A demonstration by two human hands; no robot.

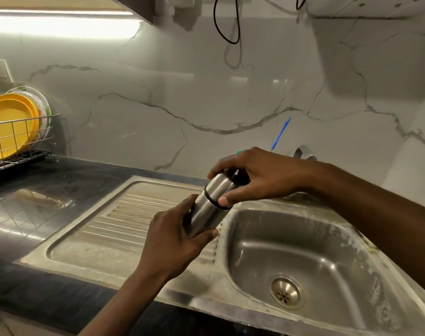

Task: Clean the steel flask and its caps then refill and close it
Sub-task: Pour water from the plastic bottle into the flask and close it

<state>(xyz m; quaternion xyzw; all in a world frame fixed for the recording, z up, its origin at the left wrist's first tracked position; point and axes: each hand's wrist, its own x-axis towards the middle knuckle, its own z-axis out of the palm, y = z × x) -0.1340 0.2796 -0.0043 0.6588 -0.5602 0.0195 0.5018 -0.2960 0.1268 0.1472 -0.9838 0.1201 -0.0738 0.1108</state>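
Right fingers (pixel 221 167): curled over the upper end of the flask, thumb pressed against the black ring; the right hand (pixel 262 175) grips the cap from above.
Left fingers (pixel 190 202): wrapped round the lower body of the flask, thumb along its near side; the left hand (pixel 172 238) holds it from below.
Steel flask (pixel 204 213): held in the air between both hands, tilted, its base toward the lower left and its top toward the upper right.
Cap (pixel 218 185): steel, sitting on the flask's upper end and partly hidden under the right hand; whether it is screwed tight cannot be told.
Black ring (pixel 211 200): marks the seam between cap and body, just above the left hand.
Position over sink: the flask hangs above the edge where the ribbed drainboard (pixel 138 207) meets the basin (pixel 327 251), touching neither.
Basin: steel, with a round drain (pixel 284 292) at the bottom and pale patches round its rim.
Tap (pixel 303 152): only a chrome part shows behind the right wrist; the rest is hidden by the arm.
Blue stick (pixel 281 134): thin, leaning at the wall just behind the right hand.
Surface (pixel 49 190): dark and glossy, to the left of the drainboard.
Dish rack (pixel 20 139): wire, at the far left on the surface, holding yellow plates (pixel 10 122) on edge.
Wall (pixel 158 93): pale marble with grey veins; a black cable (pixel 221 25) loops down at the top.
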